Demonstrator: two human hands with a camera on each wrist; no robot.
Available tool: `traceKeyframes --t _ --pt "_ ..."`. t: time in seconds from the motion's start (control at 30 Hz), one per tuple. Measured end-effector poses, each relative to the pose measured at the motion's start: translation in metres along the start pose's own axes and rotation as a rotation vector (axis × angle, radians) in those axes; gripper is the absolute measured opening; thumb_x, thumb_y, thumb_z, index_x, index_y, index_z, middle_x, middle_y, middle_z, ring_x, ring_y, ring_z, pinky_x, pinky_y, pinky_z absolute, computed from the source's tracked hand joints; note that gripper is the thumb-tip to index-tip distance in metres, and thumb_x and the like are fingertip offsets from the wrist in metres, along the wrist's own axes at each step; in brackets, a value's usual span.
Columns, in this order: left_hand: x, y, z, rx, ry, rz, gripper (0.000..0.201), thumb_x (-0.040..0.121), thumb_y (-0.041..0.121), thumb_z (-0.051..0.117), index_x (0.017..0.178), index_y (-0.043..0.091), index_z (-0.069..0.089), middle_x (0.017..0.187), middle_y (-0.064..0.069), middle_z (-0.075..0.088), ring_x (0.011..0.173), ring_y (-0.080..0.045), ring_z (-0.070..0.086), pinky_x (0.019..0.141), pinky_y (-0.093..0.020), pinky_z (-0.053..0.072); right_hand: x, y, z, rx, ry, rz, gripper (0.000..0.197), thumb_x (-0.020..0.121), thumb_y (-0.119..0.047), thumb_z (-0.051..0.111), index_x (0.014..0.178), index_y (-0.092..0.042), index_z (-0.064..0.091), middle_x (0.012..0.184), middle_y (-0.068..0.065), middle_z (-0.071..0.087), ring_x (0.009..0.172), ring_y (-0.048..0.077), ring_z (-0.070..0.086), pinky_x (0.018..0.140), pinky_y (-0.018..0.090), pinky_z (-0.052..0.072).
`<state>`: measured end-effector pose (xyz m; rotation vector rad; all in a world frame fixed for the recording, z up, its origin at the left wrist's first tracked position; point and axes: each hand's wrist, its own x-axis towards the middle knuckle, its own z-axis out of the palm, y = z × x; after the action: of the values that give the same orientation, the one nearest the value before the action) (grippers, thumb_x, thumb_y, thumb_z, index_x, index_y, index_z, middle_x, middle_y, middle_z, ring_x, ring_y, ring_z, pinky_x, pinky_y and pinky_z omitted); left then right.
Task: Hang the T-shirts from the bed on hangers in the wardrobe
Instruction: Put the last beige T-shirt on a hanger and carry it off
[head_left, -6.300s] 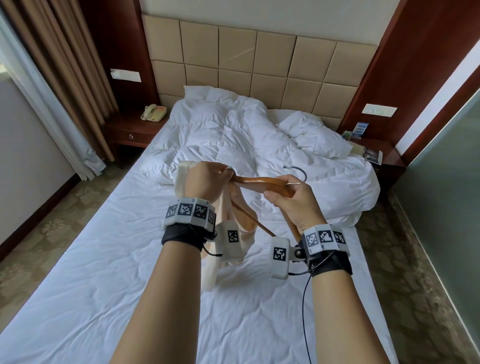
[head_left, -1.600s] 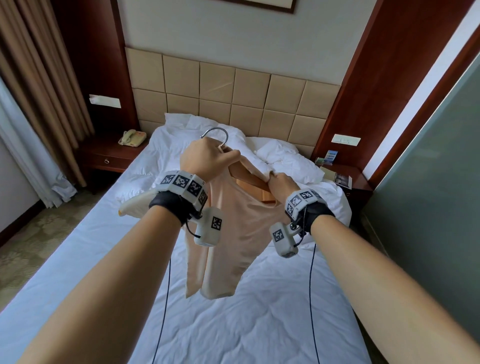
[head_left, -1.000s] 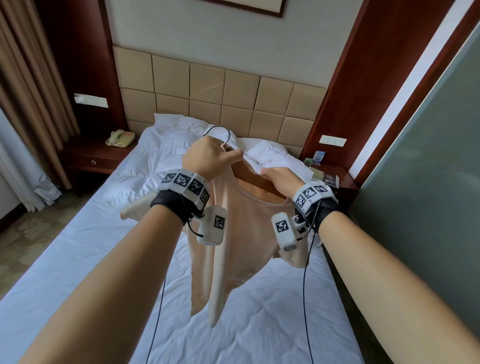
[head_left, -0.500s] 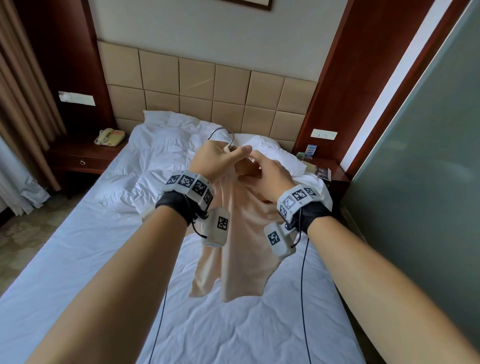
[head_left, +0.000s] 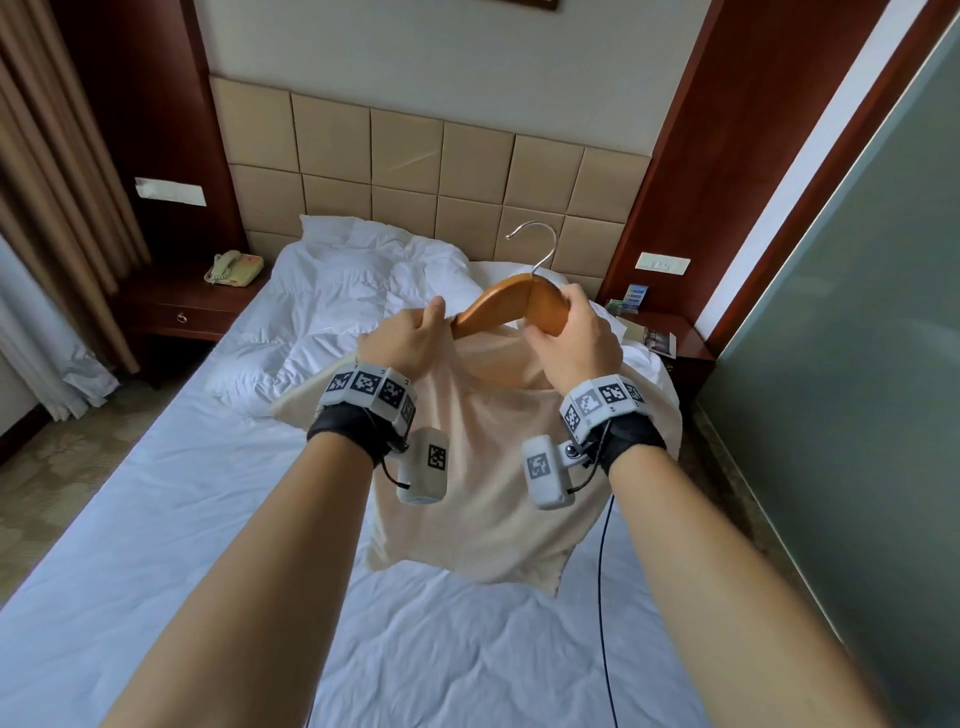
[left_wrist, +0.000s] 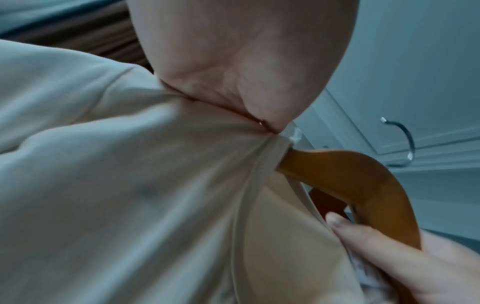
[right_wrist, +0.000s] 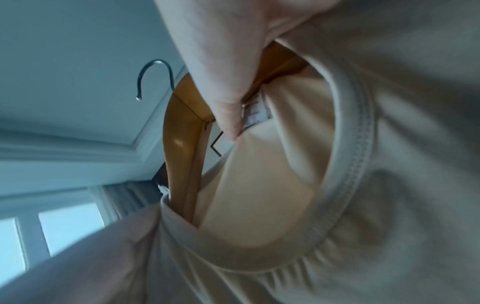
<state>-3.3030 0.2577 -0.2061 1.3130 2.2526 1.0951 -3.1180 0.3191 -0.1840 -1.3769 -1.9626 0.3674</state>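
left grip (head_left: 402, 340) pinches the beige t-shirt (head_left: 483, 467) at its collar, at 9 o'clock of the wooden hanger (head_left: 511, 301). right grip (head_left: 576, 343) curls round the hanger's 3 o'clock arm. shirt hangs mid-air above the bed (head_left: 208, 519), hanger hook at 12 o'clock.

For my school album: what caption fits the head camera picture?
Over the bed, the left hand and right hand fit a beige T-shirt on a wooden hanger.
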Motion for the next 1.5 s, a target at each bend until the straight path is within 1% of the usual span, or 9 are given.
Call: traceKeyframes --t 0.27,0.43,0.57,0.73,0.97,1.07,1.17,1.37,1.5 --pt "-0.004 -0.034 0.002 -0.057 0.175 -0.201 0.036 0.089 0.040 0.042 0.059 0.021 0.048 0.070 -0.003 0.055 0.083 -0.030 0.057 0.099 -0.047 0.043 0.001 0.013 0.006 0.078 0.134 0.174 0.040 0.083 -0.039 0.075 0.112 -0.019 0.057 0.104 0.000 0.070 0.100 0.028 0.064 0.095 0.044 0.046" --pt "-0.013 -0.070 0.006 -0.488 0.307 -0.303 0.040 0.091 0.040 0.053 0.112 0.009 0.069 0.114 -0.013 0.068 0.102 -0.027 0.059 0.090 -0.037 0.044 -0.009 0.027 0.009 0.137 0.179 0.307 0.042 0.083 -0.035 0.075 0.118 -0.022 0.055 0.113 0.001 0.069 0.105 0.031 0.063 0.099 0.044 0.044" --pt "-0.027 -0.084 0.011 -0.837 0.243 -0.379 0.025 0.089 0.036 0.065 0.105 0.016 0.068 0.107 -0.006 0.067 0.099 -0.021 0.061 0.088 -0.039 0.050 -0.020 0.035 0.017 0.162 0.153 0.369 0.041 0.084 -0.034 0.075 0.117 -0.022 0.054 0.115 0.001 0.070 0.107 0.033 0.063 0.101 0.045 0.041" --pt "-0.025 -0.093 0.011 -0.782 0.304 -0.378 0.013 0.089 0.024 0.070 0.082 0.013 0.068 0.074 -0.001 0.063 0.080 -0.018 0.060 0.072 -0.029 0.048 -0.035 0.041 0.027 0.215 0.135 0.414 0.032 0.080 -0.026 0.078 0.103 -0.024 0.057 0.109 -0.001 0.071 0.103 0.030 0.064 0.099 0.040 0.042" --pt "-0.021 -0.111 0.008 -0.971 0.396 -0.613 0.020 0.068 0.030 0.083 0.064 0.014 0.072 0.055 -0.005 0.059 0.063 -0.024 0.060 0.067 -0.044 0.055 -0.030 0.044 0.025 0.251 0.136 0.463 0.038 0.072 -0.018 0.077 0.107 -0.022 0.062 0.096 -0.006 0.069 0.095 0.030 0.065 0.100 0.043 0.044" --pt "-0.022 -0.110 0.006 -0.975 0.281 -0.650 0.028 0.078 0.034 0.078 0.082 0.008 0.069 0.066 -0.006 0.057 0.064 -0.019 0.060 0.053 -0.019 0.050 -0.028 0.044 0.028 0.249 0.126 0.482 0.038 0.071 -0.015 0.074 0.105 -0.023 0.061 0.098 -0.003 0.071 0.095 0.032 0.064 0.101 0.048 0.043" --pt "-0.021 -0.113 0.002 -0.991 0.074 -0.708 0.061 0.065 0.050 0.078 0.105 0.006 0.066 0.094 -0.007 0.067 0.086 -0.019 0.066 0.083 -0.030 0.053 -0.028 0.046 0.028 0.244 0.115 0.497 0.037 0.071 -0.012 0.070 0.105 -0.023 0.060 0.099 0.000 0.071 0.095 0.034 0.064 0.100 0.050 0.044" --pt "-0.024 -0.094 0.003 -0.418 0.141 -0.410 0.022 0.083 0.018 0.064 0.064 0.008 0.062 0.069 -0.010 0.057 0.071 -0.023 0.052 0.066 -0.031 0.037 -0.032 0.043 0.030 0.185 0.012 0.407 0.029 0.073 -0.012 0.069 0.098 -0.022 0.057 0.094 -0.002 0.068 0.092 0.032 0.063 0.099 0.049 0.046" --pt "-0.024 -0.073 0.007 -0.308 0.148 -0.183 0.013 0.087 0.019 0.061 0.085 0.016 0.073 0.091 -0.001 0.071 0.093 -0.018 0.064 0.082 -0.030 0.047 -0.039 0.032 0.034 0.139 -0.065 0.310 0.026 0.078 -0.019 0.072 0.099 -0.022 0.056 0.089 -0.006 0.061 0.091 0.029 0.062 0.089 0.040 0.049"
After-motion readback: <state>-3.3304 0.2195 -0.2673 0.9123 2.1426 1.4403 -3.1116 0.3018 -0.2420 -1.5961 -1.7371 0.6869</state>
